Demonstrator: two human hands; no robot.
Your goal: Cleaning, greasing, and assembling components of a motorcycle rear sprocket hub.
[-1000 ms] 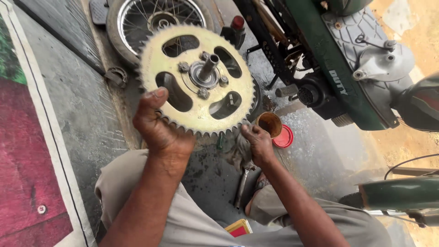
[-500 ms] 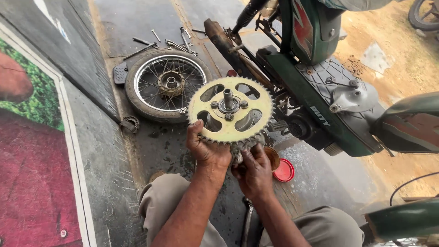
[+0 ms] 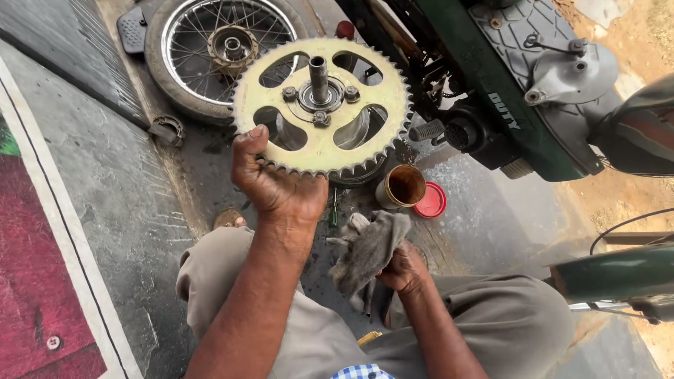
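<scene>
The right hand (image 3: 404,268) has left the sprocket (image 3: 321,105) and now clutches a rag (image 3: 366,249); left hand (image 3: 277,184) grips sprocket.

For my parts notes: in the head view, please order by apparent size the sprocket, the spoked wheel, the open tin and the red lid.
1. sprocket, held nearer the camera, so unsure against the wheel
2. spoked wheel, partly hidden
3. open tin
4. red lid, much like the tin

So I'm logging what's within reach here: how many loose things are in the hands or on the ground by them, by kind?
Sprocket: 1
Rag: 1
Spoked wheel: 1
Open tin: 1
Red lid: 1
Total: 5
</scene>
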